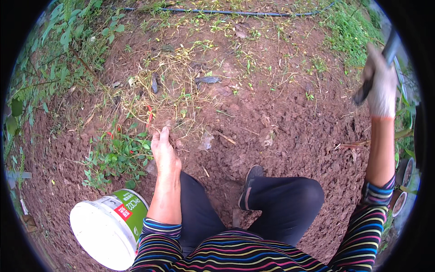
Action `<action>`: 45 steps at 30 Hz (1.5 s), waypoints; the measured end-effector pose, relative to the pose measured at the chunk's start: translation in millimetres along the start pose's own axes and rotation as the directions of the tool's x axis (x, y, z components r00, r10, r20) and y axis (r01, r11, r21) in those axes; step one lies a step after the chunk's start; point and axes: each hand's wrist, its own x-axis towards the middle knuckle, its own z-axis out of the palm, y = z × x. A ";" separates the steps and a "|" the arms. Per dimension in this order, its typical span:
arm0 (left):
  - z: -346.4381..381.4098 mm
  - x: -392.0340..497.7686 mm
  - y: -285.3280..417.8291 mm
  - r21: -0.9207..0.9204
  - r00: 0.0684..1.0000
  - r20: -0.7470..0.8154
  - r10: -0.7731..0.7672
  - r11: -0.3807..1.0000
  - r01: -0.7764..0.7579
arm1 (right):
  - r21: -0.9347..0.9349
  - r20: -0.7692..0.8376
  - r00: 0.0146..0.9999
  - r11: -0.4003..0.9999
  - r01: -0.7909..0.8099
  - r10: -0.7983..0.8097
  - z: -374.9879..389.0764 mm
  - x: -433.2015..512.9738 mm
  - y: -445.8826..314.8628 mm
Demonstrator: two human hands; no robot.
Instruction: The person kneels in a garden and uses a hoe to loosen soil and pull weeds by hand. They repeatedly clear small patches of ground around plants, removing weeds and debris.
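Observation:
My right hand [381, 85], in a pale work glove, grips the dark handle [392, 49] of a tool and is raised at the right. The tool's head cannot be made out. My bare left hand [166, 151] is low over the soil, its fingertips at the edge of a patch of dry grass [163, 74]. Whether anything is pinched in those fingers is hidden. Just left of it lies a leafy green plant [115, 158] with small red parts. Beyond the fingertips a thin red piece [150, 114], pepper-like, shows among the straw.
A white plastic bucket [102, 234] with a green printed label lies tipped by my left forearm. Tall weeds [51, 51] border the left side. A dark hose [221, 12] crosses the far ground. Pots [398, 203] stand at the right edge. My shoe [250, 185] rests on brown soil [289, 136].

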 end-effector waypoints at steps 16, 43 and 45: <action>-41.3 -5.1 38.6 0.048 0.993 -0.056 0.106 0.994 -0.103 | -0.300 0.623 0.098 0.352 -0.887 0.776 204.6 -306.8 186.7; -68.9 18.5 34.9 0.121 0.999 0.033 0.004 0.993 -0.008 | 0.040 0.456 0.489 0.531 -0.846 0.744 120.7 -274.5 88.3; -59.3 15.8 30.6 0.118 1.000 0.021 -0.002 0.993 -0.001 | -0.057 0.547 0.366 0.470 -0.881 0.753 132.9 -312.7 134.1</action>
